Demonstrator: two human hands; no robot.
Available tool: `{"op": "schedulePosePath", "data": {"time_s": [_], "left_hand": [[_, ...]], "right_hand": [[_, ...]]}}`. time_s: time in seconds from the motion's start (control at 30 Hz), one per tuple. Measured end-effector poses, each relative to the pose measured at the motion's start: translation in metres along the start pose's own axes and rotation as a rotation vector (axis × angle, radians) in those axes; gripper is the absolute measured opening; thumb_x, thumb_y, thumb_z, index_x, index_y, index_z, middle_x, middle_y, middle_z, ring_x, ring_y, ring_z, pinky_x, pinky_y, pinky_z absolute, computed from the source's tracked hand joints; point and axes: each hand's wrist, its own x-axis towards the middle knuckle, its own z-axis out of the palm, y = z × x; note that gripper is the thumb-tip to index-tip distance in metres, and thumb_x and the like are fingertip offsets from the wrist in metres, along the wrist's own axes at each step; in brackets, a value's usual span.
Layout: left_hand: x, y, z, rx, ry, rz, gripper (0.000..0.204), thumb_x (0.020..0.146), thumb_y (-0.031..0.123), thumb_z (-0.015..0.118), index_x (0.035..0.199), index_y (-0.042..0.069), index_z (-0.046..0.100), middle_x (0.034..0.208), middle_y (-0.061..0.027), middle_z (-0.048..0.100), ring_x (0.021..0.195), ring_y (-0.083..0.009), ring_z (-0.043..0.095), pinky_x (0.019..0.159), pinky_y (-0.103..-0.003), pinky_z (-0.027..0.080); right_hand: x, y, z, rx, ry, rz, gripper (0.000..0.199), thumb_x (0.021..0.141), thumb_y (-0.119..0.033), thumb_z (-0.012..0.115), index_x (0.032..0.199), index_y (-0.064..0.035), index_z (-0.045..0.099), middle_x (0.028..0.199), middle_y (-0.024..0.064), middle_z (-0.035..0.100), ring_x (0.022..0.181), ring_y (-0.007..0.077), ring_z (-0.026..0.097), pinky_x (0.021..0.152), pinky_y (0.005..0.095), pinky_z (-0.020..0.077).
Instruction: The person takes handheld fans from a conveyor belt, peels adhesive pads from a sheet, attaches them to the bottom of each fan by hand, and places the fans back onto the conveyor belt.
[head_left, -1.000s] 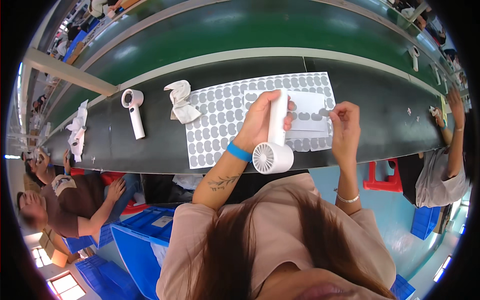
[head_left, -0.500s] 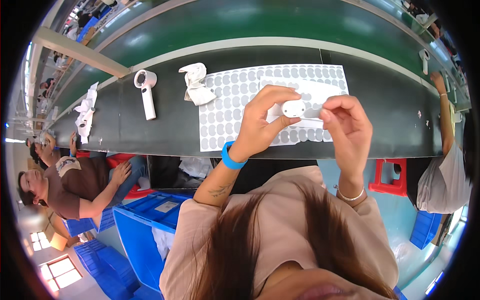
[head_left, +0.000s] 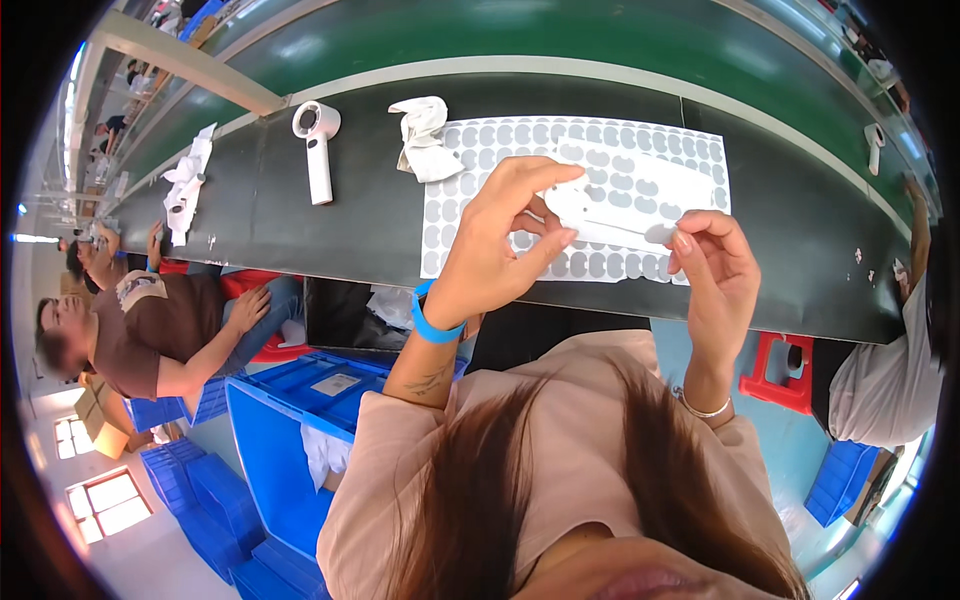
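My left hand (head_left: 495, 235), with a blue band at the wrist, grips a white rounded plastic piece (head_left: 566, 202) between thumb and fingers. Small dark marks show on the piece's face; the rest of it is hard to tell from the white behind. To its right, my right hand (head_left: 722, 270) pinches a small grey sticker (head_left: 659, 234) between thumb and forefinger. Both hands are held over a large white sheet of grey rounded stickers (head_left: 445, 215). On that sheet lies a smaller white piece with similar stickers (head_left: 680, 188), partly covered by my left hand.
A white handheld fan (head_left: 318, 165) and a crumpled white wrap (head_left: 424, 140) lie left of the sheet on the black table (head_left: 370, 225). Behind runs a green belt (head_left: 480, 30). A blue crate (head_left: 275, 450) stands at my left, a red stool (head_left: 778, 375) at my right. Co-workers sit on both sides.
The view has shifted, so the table things sit further right and higher. My left hand has tilted the white piece, and my right hand with the sticker is further from it.
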Motion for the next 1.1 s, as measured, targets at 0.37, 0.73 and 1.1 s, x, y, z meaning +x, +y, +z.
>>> {"op": "schedulePosePath", "data": {"time_s": [0.37, 0.73, 1.1], "left_hand": [[-0.016, -0.004, 0.019, -0.097, 0.073, 0.055, 0.043, 0.071, -0.019, 0.058, 0.110, -0.003, 0.058, 0.118, -0.0173, 0.056, 0.085, -0.0150, 0.064, 0.067, -0.025, 0.058], [-0.020, 0.002, 0.020, -0.350, -0.047, -0.079, 0.043, 0.073, -0.012, 0.066, 0.114, 0.000, 0.061, 0.120, -0.0141, 0.057, 0.080, -0.0136, 0.064, 0.073, -0.026, 0.057], [-0.018, 0.000, 0.014, -0.505, -0.125, -0.156, 0.036, 0.079, -0.008, 0.063, 0.115, -0.006, 0.058, 0.122, -0.0212, 0.053, 0.100, -0.0264, 0.061, 0.080, -0.034, 0.057]], "right_hand": [[0.004, -0.010, 0.021, 0.076, -0.126, -0.073, 0.029, 0.079, 0.010, 0.063, 0.100, -0.0012, 0.048, 0.086, 0.0068, 0.059, 0.091, 0.0163, 0.061, 0.078, 0.0263, 0.0468], [0.002, -0.004, 0.026, 0.088, -0.139, 0.019, 0.027, 0.078, 0.011, 0.063, 0.093, -0.0038, 0.046, 0.084, 0.0047, 0.057, 0.093, 0.0167, 0.062, 0.076, 0.0265, 0.0499], [0.004, -0.008, 0.025, 0.079, -0.143, 0.056, 0.028, 0.077, 0.011, 0.063, 0.090, -0.0051, 0.045, 0.083, 0.0045, 0.057, 0.091, 0.0154, 0.062, 0.074, 0.0260, 0.0515]]}}
